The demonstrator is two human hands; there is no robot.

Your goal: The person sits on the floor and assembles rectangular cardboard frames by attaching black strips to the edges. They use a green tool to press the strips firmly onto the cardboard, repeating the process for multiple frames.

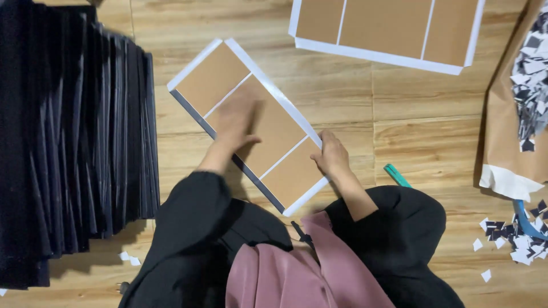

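A: Where is the board found, and how is it held?

B: The brown board (251,122) with white edges is laid flat on the wooden floor (399,131), slanted, just in front of the person's knees. The left hand (237,117) is spread open and pressed flat on its middle panel, though it is blurred. The right hand (331,154) is curled over the near right edge, fingers gripping the white border.

A: How is it judged to handle?

B: It is judged light, thin and fairly stiff, like covered card; the white seams between the three panels are likely fold lines, so bending there is to be expected. The edges are best taken, not the face.

A: What else is seen?

B: A second, like sheet (388,28) is laid at the top. A row of dark covers (74,142) is stacked upright on the left. A brown paper bag (508,137) of cut scraps (534,74) is placed on the right, and a teal tool (397,175) is near the right sleeve.
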